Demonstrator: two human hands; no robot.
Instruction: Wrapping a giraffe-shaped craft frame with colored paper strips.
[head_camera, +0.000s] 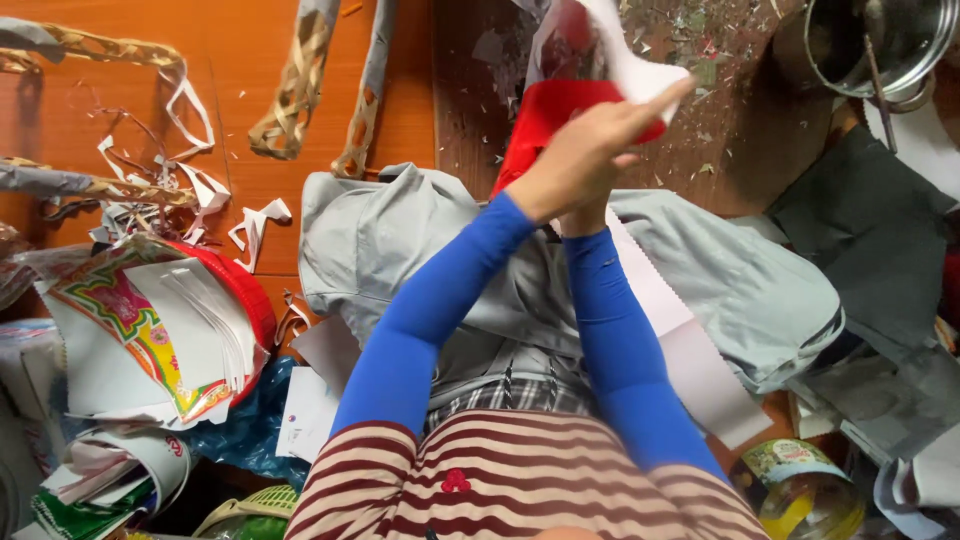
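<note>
Far across the scene, an orange-brown counter (250, 90) littered with paper scraps (180, 180) and woven strips (295, 90). Nearer, a grey cloth (400, 230) spread over the lap, with a white sheet of zigzag-edged paper (690, 360) lying across its right part. At near left, a stack of printed coloured paper (150, 330) fanned over a red rim. At far right, a metal pot (880, 40).

Raised in the middle, above the grey cloth: a folded red and white paper piece (570, 105). Looks light, thin and limp, likely to crease or tear if pinched hard; best held flat along a folded edge rather than at a loose corner.

Left hand (590, 150) on top, fingers stretched flat over the paper piece, pressing it. Right hand (580, 215) mostly hidden beneath the left; grip cannot be told, though seemingly supporting the piece from below.
</note>
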